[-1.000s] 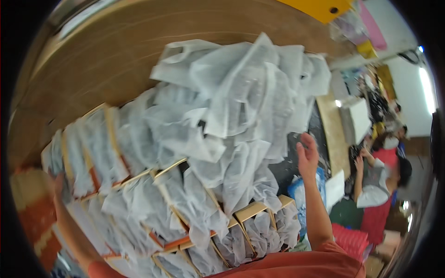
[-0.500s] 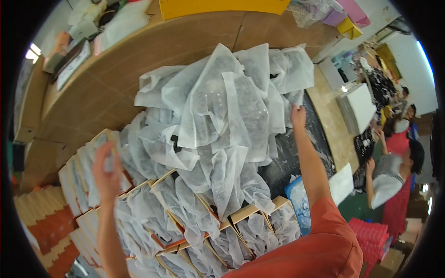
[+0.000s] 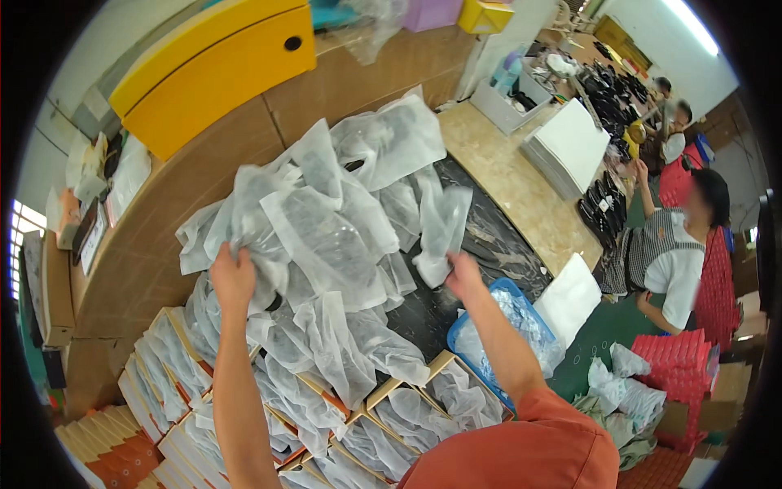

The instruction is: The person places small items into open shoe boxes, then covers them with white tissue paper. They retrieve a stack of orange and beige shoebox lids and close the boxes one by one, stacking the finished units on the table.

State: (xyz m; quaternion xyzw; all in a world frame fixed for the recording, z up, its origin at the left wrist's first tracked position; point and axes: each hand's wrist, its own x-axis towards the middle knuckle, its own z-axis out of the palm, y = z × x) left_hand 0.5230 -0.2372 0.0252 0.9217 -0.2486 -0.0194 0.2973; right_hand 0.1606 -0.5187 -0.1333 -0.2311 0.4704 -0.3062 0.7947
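Note:
A heap of translucent white bags (image 3: pixel 326 244) with dark contents lies on a black work surface (image 3: pixel 497 228). On the heap's left side, my left hand (image 3: pixel 233 281) is closed on the edge of a translucent bag (image 3: pixel 259 232). My right hand (image 3: pixel 466 279) pinches the lower end of another translucent bag (image 3: pixel 445 222) at the heap's right edge. What the bags hold cannot be made out. Below the heap stand rows of open boxes (image 3: pixel 446 359) with more such bags tucked in them.
A blue basket (image 3: pixel 454 336) of crumpled clear plastic sits beneath my right forearm. Beyond the surface, a stone-patterned counter (image 3: pixel 481 147) carries a stack of white sheets (image 3: pixel 570 151). A yellow box (image 3: pixel 216 73) stands at the back. Another person (image 3: pixel 664 253) works at the right.
The view has swung right. My left hand has come from above the boxes onto the heap and grips a bag. My right hand still pinches a bag, now drawn toward me.

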